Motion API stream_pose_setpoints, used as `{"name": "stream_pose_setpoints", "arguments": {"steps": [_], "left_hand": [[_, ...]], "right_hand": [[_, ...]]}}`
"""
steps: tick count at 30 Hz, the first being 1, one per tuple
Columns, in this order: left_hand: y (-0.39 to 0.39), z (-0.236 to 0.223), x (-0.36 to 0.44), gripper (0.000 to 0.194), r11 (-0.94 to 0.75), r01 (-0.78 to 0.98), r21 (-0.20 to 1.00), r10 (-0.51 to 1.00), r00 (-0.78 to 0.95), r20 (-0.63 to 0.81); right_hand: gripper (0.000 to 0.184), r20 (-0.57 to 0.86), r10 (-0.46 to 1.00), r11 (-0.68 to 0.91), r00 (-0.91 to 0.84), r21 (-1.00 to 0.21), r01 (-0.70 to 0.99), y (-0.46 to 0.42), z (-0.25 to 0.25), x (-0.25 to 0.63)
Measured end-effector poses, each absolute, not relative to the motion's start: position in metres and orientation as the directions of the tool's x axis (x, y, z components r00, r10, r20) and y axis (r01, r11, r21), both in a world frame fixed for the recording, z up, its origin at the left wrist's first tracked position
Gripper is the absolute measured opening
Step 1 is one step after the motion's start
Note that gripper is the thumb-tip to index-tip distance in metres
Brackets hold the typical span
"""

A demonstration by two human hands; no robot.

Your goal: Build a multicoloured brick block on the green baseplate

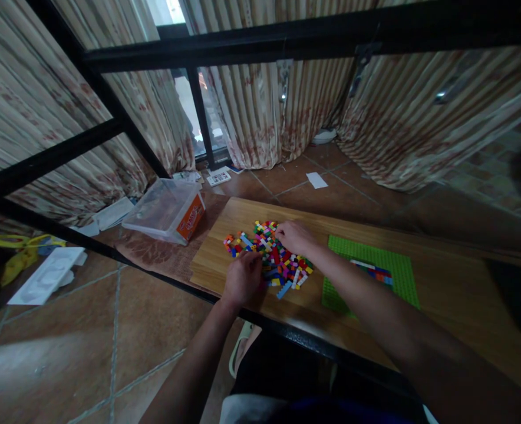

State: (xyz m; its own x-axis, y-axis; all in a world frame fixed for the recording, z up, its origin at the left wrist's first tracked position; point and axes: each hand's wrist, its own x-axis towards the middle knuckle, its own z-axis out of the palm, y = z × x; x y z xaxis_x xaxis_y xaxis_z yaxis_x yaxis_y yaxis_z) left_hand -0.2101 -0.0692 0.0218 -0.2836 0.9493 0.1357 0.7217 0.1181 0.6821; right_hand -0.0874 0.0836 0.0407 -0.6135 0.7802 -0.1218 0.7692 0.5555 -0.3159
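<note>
A heap of small coloured bricks (271, 256) lies on a wooden board (216, 253). My left hand (241, 280) rests at the heap's near left edge, fingers curled down onto the bricks; what they grip is hidden. My right hand (293, 237) lies over the heap's far right side, fingers bent among the bricks. To the right a green baseplate (397, 277) lies flat on the board, with a short row of coloured bricks (373, 271) built on it.
A clear plastic box (165, 209) with an orange label sits on the tiled floor left of the board. White trays, papers and a yellow object lie further left. Black metal bars cross the view in front of striped curtains. My knees are below the board's near edge.
</note>
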Motion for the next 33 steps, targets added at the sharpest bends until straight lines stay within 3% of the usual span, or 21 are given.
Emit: {"name": "stream_pose_setpoints", "arguments": {"steps": [20,25,27,30,33], "left_hand": [[-0.073,0.02,-0.214,0.015,0.136,0.684,0.716,0.938,-0.321,0.129],[-0.076,0.026,-0.216,0.015,0.143,0.619,0.772,0.931,-0.348,0.106],[-0.076,0.03,-0.211,0.015,0.148,0.489,0.859,0.924,-0.378,0.056],[-0.077,0.039,-0.198,0.024,0.159,0.054,0.986,0.929,-0.347,-0.131],[-0.081,0.049,-0.181,0.035,0.167,-0.438,0.884,0.936,-0.211,-0.281]], "right_hand": [[0.018,-0.208,0.756,0.553,-0.62,-0.304,0.776,0.088,0.043,-0.084],[0.023,-0.177,0.766,0.551,-0.618,-0.316,0.773,0.082,0.051,-0.078],[0.025,-0.095,0.762,0.543,-0.641,-0.447,0.711,0.073,0.053,-0.071],[0.026,0.066,0.765,0.416,-0.641,-0.81,0.413,0.046,0.049,-0.058],[0.028,0.097,0.802,0.195,-0.59,-0.975,0.106,0.008,0.043,-0.05]]}}
